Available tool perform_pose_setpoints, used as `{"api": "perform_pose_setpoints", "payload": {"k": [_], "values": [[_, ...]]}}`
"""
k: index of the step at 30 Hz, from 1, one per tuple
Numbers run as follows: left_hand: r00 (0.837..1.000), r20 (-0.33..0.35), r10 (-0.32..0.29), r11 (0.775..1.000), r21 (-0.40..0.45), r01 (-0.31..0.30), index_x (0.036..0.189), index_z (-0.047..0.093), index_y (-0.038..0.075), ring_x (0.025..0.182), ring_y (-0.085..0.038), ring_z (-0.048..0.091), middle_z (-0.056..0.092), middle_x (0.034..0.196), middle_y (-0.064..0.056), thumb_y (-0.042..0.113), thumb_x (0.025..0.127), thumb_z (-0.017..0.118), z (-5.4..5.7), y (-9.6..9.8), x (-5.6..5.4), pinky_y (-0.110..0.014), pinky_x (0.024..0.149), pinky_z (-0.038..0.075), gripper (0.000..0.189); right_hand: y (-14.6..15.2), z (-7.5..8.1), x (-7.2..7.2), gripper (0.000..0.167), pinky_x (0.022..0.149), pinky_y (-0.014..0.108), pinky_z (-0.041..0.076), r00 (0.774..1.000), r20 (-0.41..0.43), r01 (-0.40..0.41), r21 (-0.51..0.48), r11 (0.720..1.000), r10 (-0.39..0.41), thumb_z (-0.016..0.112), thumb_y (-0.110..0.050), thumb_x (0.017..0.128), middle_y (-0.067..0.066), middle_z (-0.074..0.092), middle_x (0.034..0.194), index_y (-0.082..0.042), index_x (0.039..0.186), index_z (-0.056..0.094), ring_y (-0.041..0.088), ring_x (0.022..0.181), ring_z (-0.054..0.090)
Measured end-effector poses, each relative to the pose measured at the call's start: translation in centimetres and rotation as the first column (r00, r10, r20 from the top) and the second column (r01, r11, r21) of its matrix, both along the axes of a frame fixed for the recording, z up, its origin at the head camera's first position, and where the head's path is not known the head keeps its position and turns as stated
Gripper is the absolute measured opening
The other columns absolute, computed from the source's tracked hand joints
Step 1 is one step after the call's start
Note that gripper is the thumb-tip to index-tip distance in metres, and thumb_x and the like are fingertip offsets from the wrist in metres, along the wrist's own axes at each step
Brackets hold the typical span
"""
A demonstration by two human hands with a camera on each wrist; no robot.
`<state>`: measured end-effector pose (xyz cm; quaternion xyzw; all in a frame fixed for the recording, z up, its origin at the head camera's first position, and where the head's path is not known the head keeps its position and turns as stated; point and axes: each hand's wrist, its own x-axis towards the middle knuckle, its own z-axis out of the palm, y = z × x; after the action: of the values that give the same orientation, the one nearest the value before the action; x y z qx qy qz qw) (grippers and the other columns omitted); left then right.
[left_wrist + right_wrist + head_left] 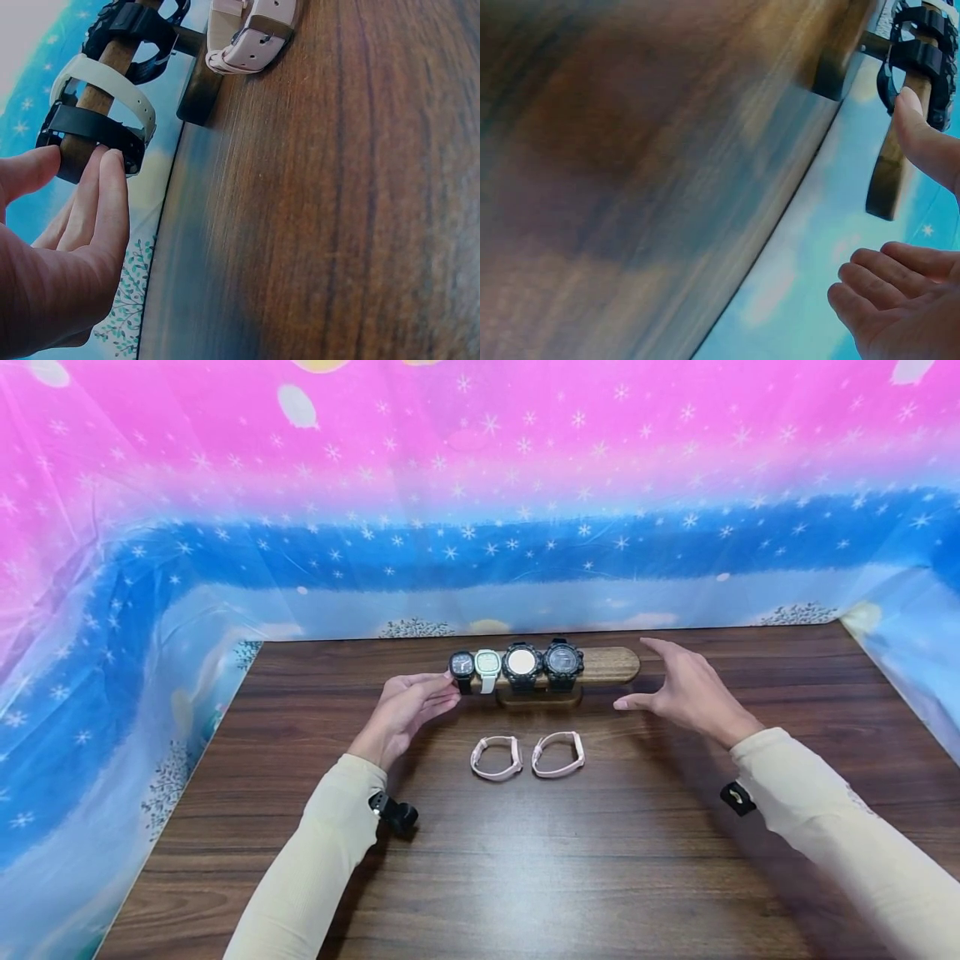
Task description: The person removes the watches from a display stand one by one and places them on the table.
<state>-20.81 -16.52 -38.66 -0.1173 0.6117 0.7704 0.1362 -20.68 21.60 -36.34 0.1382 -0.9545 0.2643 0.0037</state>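
A wooden watch stand (611, 666) holds several watches side by side along its bar. At its left end my left hand (408, 706) pinches a small black square watch (462, 665) between thumb and fingers; in the left wrist view its black strap (90, 126) loops round the bar. Beside it are a pale mint watch (488, 664), a black watch with a bright face (521, 662) and a chunky black watch (562, 662). My right hand (693, 693) is held apart from the bar's bare right end, thumb and fingers spread, holding nothing.
Two pale pink wristbands, a left one (495, 758) and a right one (558, 755), lie on the dark wood table (525, 877) in front of the stand. A pink and blue snowflake cloth (480, 518) hangs behind and along the sides.
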Motion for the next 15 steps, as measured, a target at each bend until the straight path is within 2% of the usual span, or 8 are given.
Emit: {"api": "perform_pose_setpoints", "payload": {"k": [4, 15], "values": [[1.000, 0.001, 0.003, 1.000, -0.001, -0.003, 0.127, 0.060, -0.010, 0.096, -0.025, 0.072, 0.073, 0.089, -0.009, 0.001, 0.098, 0.064, 0.0, 0.0, 0.0, -0.036, 0.099, 0.056, 0.032, -0.7, 0.5, -0.4, 0.112, 0.114, 0.064, 0.034, 1.000, -0.002, -0.025, 0.002, 1.000, 0.025, 0.089, -0.052, 0.073, 0.029, 0.039, 0.153, 0.006, 0.152, 0.034, 0.050, 0.138, 0.038], [1.000, 0.005, 0.004, 1.000, -0.002, -0.004, 0.128, 0.059, -0.010, 0.097, -0.025, 0.072, 0.073, 0.089, -0.009, 0.001, 0.098, 0.064, 0.0, 0.0, 0.0, -0.036, 0.098, 0.056, 0.032, -3.1, 1.0, -0.7, 0.106, 0.117, 0.060, 0.033, 0.993, -0.060, -0.098, -0.009, 0.995, 0.097, 0.092, -0.037, 0.074, 0.026, 0.041, 0.153, 0.004, 0.153, 0.034, 0.046, 0.140, 0.038]]}}
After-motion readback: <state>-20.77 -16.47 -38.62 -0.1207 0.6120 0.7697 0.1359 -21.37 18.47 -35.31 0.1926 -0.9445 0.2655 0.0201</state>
